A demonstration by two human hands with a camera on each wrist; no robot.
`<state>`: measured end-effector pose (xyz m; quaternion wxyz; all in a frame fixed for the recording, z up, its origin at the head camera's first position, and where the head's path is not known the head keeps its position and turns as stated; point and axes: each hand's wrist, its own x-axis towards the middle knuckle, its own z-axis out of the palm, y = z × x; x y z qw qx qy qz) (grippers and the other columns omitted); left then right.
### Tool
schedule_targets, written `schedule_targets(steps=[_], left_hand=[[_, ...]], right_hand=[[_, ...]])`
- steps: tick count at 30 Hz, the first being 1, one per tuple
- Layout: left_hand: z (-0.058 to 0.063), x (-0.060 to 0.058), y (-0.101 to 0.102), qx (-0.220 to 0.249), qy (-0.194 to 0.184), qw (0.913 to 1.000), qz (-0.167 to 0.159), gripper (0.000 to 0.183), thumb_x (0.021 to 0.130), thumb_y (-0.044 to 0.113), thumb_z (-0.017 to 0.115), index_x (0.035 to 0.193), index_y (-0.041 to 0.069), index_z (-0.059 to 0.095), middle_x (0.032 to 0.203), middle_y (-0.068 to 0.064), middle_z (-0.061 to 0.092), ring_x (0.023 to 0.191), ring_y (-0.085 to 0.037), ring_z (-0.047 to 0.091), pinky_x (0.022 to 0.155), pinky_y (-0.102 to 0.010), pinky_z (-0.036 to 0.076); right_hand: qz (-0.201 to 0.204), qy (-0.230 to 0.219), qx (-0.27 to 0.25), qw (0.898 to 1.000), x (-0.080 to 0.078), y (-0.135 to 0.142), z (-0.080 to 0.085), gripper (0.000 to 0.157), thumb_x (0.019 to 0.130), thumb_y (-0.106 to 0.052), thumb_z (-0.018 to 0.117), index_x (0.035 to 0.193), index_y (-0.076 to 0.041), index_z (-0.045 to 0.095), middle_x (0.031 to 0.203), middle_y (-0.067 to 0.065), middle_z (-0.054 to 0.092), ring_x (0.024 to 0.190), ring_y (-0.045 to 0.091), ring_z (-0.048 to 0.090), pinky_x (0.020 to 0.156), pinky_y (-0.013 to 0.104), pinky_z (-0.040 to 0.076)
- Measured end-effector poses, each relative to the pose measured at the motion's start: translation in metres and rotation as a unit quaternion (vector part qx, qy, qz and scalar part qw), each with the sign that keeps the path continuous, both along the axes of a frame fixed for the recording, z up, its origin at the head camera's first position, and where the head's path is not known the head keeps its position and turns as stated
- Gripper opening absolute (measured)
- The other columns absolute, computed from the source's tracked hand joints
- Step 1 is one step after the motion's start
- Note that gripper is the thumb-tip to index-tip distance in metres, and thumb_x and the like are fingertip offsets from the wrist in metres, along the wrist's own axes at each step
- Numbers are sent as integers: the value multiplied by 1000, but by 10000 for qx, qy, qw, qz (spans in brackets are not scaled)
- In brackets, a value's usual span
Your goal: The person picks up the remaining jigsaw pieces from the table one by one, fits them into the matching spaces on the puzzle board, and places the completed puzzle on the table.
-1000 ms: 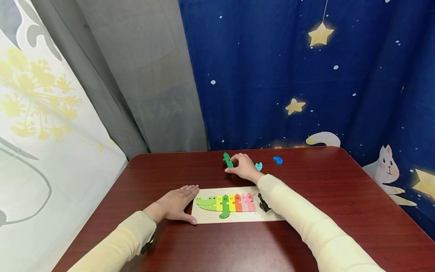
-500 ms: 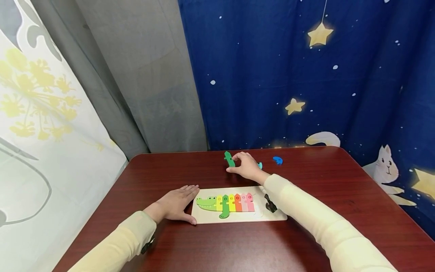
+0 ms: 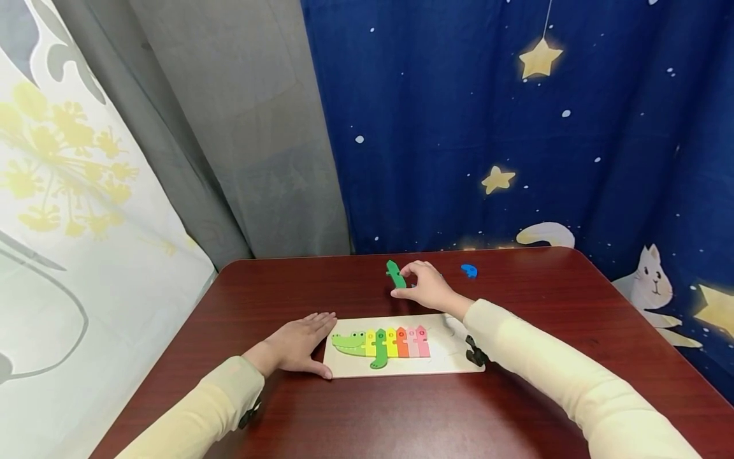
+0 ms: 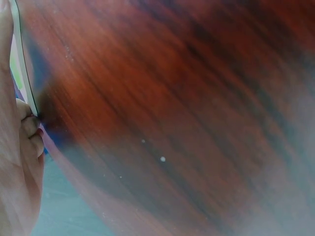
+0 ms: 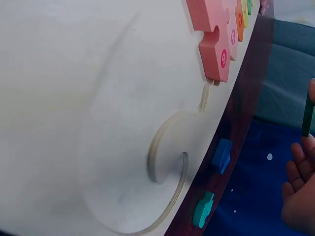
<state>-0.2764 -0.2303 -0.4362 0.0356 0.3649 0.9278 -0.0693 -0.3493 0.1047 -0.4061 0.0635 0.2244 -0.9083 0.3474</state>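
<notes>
My right hand (image 3: 427,288) pinches a green puzzle piece (image 3: 395,274) between thumb and fingers, above the far side of the table. A thin green edge of that piece (image 5: 308,115) shows in the right wrist view. Against the left end of the pale wooden puzzle board (image 3: 450,350) lies my left hand (image 3: 301,343), fingers stretched along the edge and thumb at the near corner. The board holds a crocodile head (image 3: 348,344), a green leg piece (image 3: 380,349) and yellow, orange and pink pieces (image 3: 421,342). Its right part shows a bare curled recess (image 5: 152,157).
Beyond the board lie a blue puzzle piece (image 3: 469,271) and a teal puzzle piece (image 5: 203,210), the teal one mostly hidden by my right hand in the head view. The dark red table (image 3: 275,280) ends at a blue starry curtain (image 3: 424,159).
My right hand has moved a little to the right and nearer the board, carrying the green puzzle piece, and now covers most of the teal piece. The left hand has stayed put.
</notes>
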Motion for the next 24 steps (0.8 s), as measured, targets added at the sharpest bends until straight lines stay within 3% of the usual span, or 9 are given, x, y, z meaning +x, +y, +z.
schedule_targets(steps=[11, 19, 24], left_hand=[[1, 1, 0, 78, -26, 10000, -43, 119, 73, 89, 40, 153, 2, 26, 158, -11, 25, 144, -25, 23, 116, -38, 22], [0, -1, 0, 65, 1, 9999, -88, 119, 73, 89, 39, 153, 2, 26, 158, -12, 25, 144, -25, 23, 116, -38, 22], [-2, -3, -1, 78, 44, 9999, -96, 119, 73, 89, 39, 153, 2, 26, 158, -12, 25, 144, -25, 23, 116, -39, 23]], right_hand=[[-40, 18, 22, 10000, 16, 14, 0, 48, 79, -41, 81, 111, -9, 64, 111, 4, 59, 104, 23, 52, 89, 41, 48], [-156, -22, -74, 9998, 32, 22, 1, 47, 78, -38, 82, 110, -8, 65, 112, 10, 62, 109, 32, 53, 90, 44, 48], [-281, 10, -82, 9996, 41, 26, 0, 48, 77, -39, 83, 110, -8, 65, 111, 8, 62, 109, 29, 53, 92, 46, 48]])
